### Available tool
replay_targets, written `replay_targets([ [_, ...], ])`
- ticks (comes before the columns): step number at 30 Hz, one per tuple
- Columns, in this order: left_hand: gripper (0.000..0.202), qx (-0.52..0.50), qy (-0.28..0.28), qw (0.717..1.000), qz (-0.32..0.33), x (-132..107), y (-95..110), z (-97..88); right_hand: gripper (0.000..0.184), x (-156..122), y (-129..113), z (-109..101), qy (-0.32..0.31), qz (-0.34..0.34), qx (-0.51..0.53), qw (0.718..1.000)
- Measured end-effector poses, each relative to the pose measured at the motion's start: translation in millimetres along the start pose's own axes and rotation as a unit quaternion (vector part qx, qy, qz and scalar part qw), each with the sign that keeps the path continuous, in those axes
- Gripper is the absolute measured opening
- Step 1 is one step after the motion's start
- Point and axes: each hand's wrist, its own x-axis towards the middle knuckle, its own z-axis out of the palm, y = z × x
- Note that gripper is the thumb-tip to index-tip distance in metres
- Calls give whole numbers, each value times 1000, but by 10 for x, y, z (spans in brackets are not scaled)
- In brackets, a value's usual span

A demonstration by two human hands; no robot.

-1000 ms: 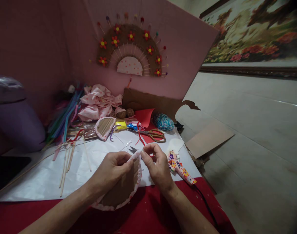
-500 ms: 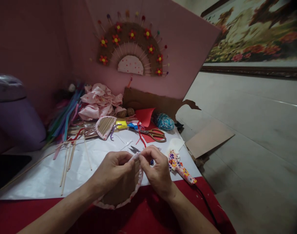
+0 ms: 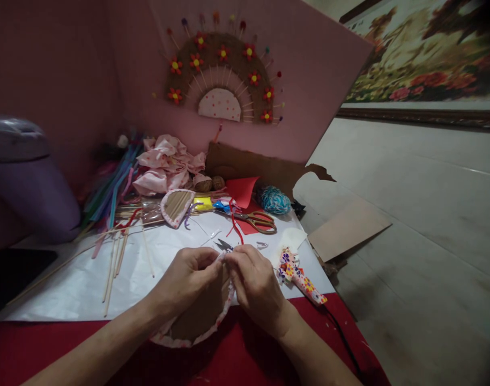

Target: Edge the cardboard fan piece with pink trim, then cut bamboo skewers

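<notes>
A cardboard piece with a pink spotted fabric edge (image 3: 200, 316) is tilted over the front of the table, its brown corrugated side toward me. My left hand (image 3: 192, 273) is closed on its upper edge, thumb and fingers pinched together. My right hand (image 3: 253, 281) pinches the fabric at the same edge, its fingertips touching or almost touching those of the left. The exact fold between the fingers is hidden. Just beyond the fingertips lie dark small snips (image 3: 224, 245). A smaller fabric-edged cardboard piece (image 3: 178, 206) lies farther back.
A flower-patterned glue gun (image 3: 305, 284) with a cord lies right of my hands. Brown-handled scissors (image 3: 259, 221), blue yarn (image 3: 275, 200) and crumpled pink fabric (image 3: 164, 163) sit behind. Thin sticks (image 3: 116, 262) spread at left. A decorated cardboard arch (image 3: 221, 53) hangs on the pink board.
My right hand has turned inward, its fingers now bent over the edge of the fabric-edged cardboard. My left hand keeps its pinch. The whole view has shifted slightly.
</notes>
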Motion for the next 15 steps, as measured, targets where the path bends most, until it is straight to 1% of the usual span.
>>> replay_targets([
  [6, 28, -19, 19, 1000, 12, -1, 25, 2, 21, -13, -44, 45, 15, -54, -90, 994],
  [10, 27, -31, 15, 999, 12, -1, -7, 2, 22, -5, -80, 51, 11, -84, -146, 986],
  [12, 26, -33, 7, 999, 8, 2, -27, 1, 23, -7, -89, 56, 10, -87, -160, 983],
  [15, 26, -48, -2, 999, -2, 9, -27, -10, 23, -20, -91, 63, 22, -80, -146, 986],
])
